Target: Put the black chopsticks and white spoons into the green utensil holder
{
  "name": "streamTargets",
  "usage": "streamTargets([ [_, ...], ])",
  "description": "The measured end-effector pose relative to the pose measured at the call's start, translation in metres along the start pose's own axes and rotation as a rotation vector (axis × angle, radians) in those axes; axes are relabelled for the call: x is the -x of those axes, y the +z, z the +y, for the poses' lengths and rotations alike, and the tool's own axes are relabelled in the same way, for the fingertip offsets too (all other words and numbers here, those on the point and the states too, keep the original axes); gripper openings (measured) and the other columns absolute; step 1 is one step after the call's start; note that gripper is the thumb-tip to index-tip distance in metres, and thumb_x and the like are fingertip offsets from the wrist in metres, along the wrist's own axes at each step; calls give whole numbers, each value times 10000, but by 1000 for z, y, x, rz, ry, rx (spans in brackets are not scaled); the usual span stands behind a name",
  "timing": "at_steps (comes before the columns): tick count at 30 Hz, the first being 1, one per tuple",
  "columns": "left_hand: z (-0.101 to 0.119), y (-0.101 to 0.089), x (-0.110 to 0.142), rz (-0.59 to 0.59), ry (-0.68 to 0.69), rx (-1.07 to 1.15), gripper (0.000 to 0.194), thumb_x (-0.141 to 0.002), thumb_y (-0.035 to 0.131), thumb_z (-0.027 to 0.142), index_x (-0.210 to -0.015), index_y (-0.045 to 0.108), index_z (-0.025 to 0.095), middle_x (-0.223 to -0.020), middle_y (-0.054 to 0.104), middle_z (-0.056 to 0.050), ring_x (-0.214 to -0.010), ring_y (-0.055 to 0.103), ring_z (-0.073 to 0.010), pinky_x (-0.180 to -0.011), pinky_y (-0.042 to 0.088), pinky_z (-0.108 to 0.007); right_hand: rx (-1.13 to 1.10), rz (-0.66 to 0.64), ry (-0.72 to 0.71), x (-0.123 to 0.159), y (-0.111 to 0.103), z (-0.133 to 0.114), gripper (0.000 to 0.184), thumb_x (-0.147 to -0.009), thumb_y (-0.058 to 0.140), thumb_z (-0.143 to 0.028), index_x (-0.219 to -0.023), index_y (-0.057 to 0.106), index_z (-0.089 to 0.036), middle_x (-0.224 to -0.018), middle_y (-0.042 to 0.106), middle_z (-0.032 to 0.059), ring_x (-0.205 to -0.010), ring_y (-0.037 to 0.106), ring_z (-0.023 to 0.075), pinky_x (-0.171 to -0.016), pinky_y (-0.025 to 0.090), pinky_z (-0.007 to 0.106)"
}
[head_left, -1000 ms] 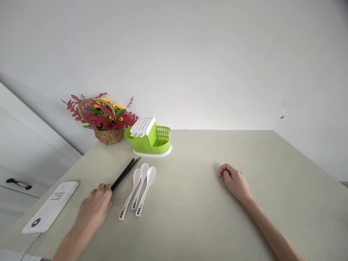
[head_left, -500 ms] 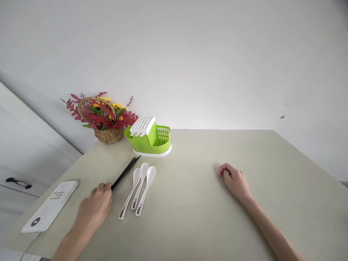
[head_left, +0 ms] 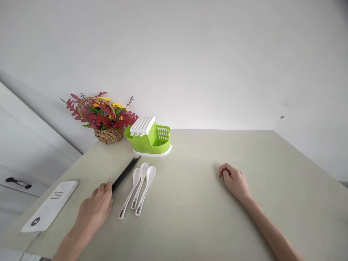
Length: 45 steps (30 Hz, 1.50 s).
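Note:
My left hand (head_left: pixel 96 203) is closed around the near ends of a bundle of black chopsticks (head_left: pixel 125 174), whose far tips point toward the green holder. Just right of the chopsticks lie three white spoons (head_left: pixel 141 190), bowls away from me and printed marks on their handle ends. Behind them stands a green cutlery holder (head_left: pixel 149 143) with a white slotted top and white base. My right hand (head_left: pixel 235 181) rests on the table to the right, fingers curled in, with nothing visible in it.
A wicker basket of red and yellow flowers (head_left: pixel 108 135) stands at the back left, beside the holder. A white flat device (head_left: pixel 51 206) with a cable lies at the table's left edge. A white cabinet (head_left: pixel 32 145) is at the left; the wall (head_left: pixel 217 65) borders the table's back.
My left hand has shifted very slightly on the chopsticks. My right hand, the spoons and the holder have not moved.

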<state>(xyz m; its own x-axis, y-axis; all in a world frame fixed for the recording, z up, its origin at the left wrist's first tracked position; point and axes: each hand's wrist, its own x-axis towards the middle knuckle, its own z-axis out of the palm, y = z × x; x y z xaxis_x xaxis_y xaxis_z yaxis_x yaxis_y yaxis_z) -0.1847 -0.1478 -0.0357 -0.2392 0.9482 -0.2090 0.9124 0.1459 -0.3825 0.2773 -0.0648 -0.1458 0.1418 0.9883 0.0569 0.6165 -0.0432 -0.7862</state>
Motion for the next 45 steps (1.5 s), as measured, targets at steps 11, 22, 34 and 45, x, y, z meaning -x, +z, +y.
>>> streamTargets([
  [11, -2, 19, 2, 48, -49, 358, 472, -1013, 214, 233, -1387, 459, 80, -1459, 534, -247, -1151, 688, -317, -816, 558, -393, -3, -8, 10, 1, -1, -3, 215, -844, 392, -232, -834, 603, -271, -785, 677, -40, -605, 512, 151, -602, 382, 263],
  [22, 17, 15, 26, 210, -103, 642, 399, -1021, 229, 463, -1122, 505, 193, -1057, 738, -166, -916, 753, -305, -697, 552, -354, -28, 3, -24, 0, -2, -5, 201, -826, 397, -227, -815, 595, -261, -767, 685, -16, -644, 554, 173, -638, 400, 278],
  [34, 123, -9, 53, 257, 336, 600, 296, -1083, 219, 339, -1161, 481, 224, -919, 717, -75, -730, 725, -230, -647, 472, -320, -44, -1, -25, -2, -1, -6, 209, -838, 387, -211, -821, 589, -264, -783, 692, -26, -672, 573, 173, -660, 405, 282],
  [45, 190, -23, 58, 195, 499, 351, 306, -1082, 196, 173, -1112, 500, 185, -886, 653, -68, -628, 695, -183, -519, 411, -275, -90, 23, -51, -5, -2, -10, 217, -830, 385, -207, -812, 594, -262, -788, 710, -16, -700, 596, 182, -683, 405, 286],
])
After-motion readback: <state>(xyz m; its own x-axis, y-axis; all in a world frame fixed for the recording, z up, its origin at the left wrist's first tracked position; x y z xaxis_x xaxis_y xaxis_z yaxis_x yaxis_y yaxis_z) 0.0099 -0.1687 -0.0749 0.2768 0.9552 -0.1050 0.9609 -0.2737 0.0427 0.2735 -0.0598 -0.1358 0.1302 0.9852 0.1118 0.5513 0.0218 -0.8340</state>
